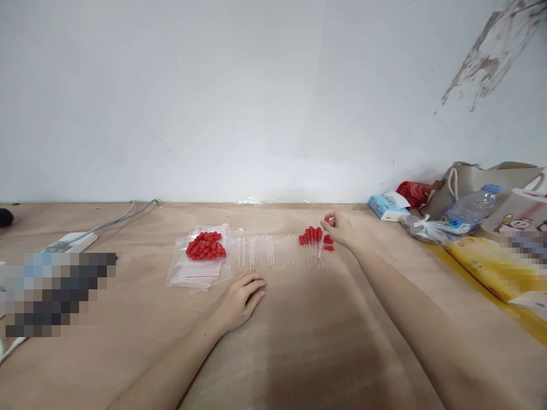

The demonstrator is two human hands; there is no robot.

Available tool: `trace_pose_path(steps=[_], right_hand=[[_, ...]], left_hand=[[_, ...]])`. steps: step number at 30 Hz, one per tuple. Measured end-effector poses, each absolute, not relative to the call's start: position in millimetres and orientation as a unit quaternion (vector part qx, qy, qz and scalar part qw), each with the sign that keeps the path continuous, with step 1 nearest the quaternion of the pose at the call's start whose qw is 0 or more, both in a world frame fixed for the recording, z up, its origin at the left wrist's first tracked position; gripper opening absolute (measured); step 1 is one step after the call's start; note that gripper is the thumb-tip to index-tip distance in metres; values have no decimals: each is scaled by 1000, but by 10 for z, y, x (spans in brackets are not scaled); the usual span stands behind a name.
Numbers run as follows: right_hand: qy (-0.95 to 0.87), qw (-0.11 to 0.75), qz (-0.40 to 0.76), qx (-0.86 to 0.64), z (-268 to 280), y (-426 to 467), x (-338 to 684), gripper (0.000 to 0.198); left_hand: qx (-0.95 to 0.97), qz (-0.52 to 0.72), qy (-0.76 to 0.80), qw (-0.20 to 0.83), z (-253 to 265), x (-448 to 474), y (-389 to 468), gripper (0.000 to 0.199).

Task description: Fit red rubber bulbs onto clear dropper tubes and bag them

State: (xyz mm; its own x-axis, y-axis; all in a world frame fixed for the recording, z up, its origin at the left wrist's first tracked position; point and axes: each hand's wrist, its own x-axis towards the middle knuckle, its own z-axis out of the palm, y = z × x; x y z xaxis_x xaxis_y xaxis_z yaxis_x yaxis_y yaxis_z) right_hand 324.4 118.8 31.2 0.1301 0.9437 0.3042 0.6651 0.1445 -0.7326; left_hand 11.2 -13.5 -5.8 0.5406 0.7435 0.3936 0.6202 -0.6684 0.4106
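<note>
My right hand [337, 229] pinches a dropper by its red rubber bulb [327, 218]; its clear tube [321, 246] slants down to the table. Just left of it lies a group of droppers with red bulbs [311, 234] fitted. A row of clear glass tubes [252, 250] without bulbs stretches further left. Loose red rubber bulbs [206, 246] are heaped on clear zip bags [197, 274]. Below the tubes, my left hand [243, 300] rests on the table, open and holding nothing, its fingers loosely bent and the thumb apart.
On the right are a blue tissue pack [388, 206], a plastic bottle [472, 209], a paper bag [491, 173] and a yellow package [491, 265]. A white power strip [79, 242] with a grey cable [123, 218] lies at left. A white wall [265, 102] borders the table's back.
</note>
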Motion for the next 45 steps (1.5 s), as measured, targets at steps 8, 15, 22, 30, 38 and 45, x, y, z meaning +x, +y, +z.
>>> trace_pose_path(steps=[8,15,22,30,38,45], right_hand=[[-660,371,138,-638,67,1332,3176,26],[-660,377,103,-641,-84,1002,3401,23],[-713,340,51,-612,-228,745,3462,23],[-753,265,-7,-602,4,676,3483,11],[-809,371,49,-453,-134,-90,2882,27],[-876,299,103,-365,-110,-316,2641,23]], left_hand=[[873,273,388,112,-49,108,-144,23],[872,271,391,111,-28,115,-143,23],[870,277,391,115,-46,126,-132,24],[847,322,416,72,-26,130,-169,20],[744,268,608,-71,197,397,342,16],[667,193,718,-55,263,744,724,38]])
